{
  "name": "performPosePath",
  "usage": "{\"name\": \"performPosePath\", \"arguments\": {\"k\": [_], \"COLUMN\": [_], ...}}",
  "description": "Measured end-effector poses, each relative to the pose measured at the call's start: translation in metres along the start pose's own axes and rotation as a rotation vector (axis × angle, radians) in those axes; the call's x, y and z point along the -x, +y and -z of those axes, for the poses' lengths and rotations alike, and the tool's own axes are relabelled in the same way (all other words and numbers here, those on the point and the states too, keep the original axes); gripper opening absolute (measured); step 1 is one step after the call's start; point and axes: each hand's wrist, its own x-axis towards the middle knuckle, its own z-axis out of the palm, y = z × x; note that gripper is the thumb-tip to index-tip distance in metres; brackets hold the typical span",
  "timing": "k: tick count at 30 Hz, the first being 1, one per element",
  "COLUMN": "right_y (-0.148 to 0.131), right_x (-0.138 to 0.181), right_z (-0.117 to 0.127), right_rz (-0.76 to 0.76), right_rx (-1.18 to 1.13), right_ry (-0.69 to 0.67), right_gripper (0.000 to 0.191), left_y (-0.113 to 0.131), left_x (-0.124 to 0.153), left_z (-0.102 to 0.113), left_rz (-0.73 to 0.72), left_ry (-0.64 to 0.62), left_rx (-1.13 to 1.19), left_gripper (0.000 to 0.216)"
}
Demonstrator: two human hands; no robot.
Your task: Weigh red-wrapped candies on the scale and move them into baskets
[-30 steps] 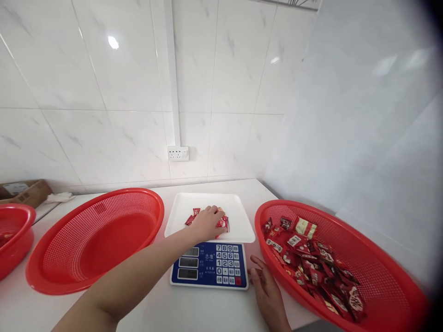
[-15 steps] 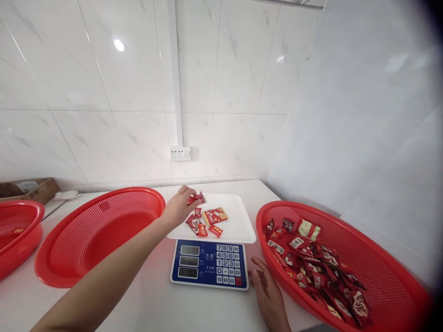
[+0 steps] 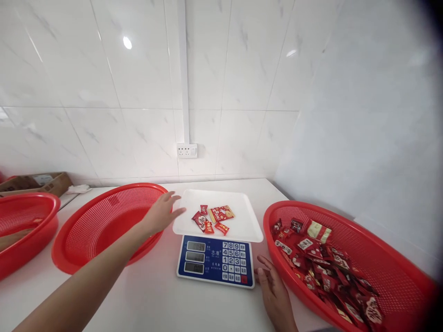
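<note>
My left hand (image 3: 161, 212) is open and holds nothing, its fingers spread between the right rim of a red plastic basket (image 3: 69, 230) and the left edge of the scale's white tray (image 3: 245, 221). On the tray lie several wrapped snacks: a larger red and yellow packet (image 3: 221, 213), a dark red packet (image 3: 200, 221) and small red ones (image 3: 221, 228). In front of the tray is the blue scale panel (image 3: 216, 262), with number keys and three displays. My right hand (image 3: 276, 293) rests at the panel's right side, thumb and fingers apart, with nothing visible in it.
At the right, a large red basket (image 3: 398, 258) holds a heap of red snack packets (image 3: 332, 272). Another red basket (image 3: 31, 203) stands at the far left, with a tan shape inside that I cannot make out. Behind it sits a cardboard box (image 3: 55, 184). A socket (image 3: 187, 151) is on the tiled wall.
My left hand has moved left off the tray and let go of the small red packet it held; I cannot see where that packet is. My right hand has stayed beside the scale.
</note>
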Motion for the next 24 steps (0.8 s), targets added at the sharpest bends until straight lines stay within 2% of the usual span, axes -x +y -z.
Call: {"name": "performPosePath", "arguments": {"k": [4,7,11,20,24], "right_y": [-0.001,-0.002,-0.004,-0.005,-0.006], "right_x": [0.001,0.001,0.001,0.001,0.001], "right_z": [-0.001,-0.001,0.000,0.000,0.000], "right_rz": [0.009,0.011,0.013,0.014,0.018], "right_rx": [-0.005,0.000,0.027,0.020,0.005], "right_ry": [0.008,0.012,0.013,0.017,0.019], "right_gripper": [0.047,0.048,0.049,0.048,0.045], "left_y": [0.041,0.062,0.071,0.068,0.066], "left_x": [-0.011,-0.019,-0.028,-0.033,-0.033], "left_z": [-0.033,-0.047,-0.053,-0.060,-0.058], "left_rz": [-0.202,-0.260,-0.252,-0.228,-0.210], "left_ry": [-0.220,-0.290,-0.243,-0.169,-0.131], "left_rx": [0.031,0.002,-0.039,-0.105,-0.106], "left_gripper": [0.081,0.090,0.079,0.042,0.035]}}
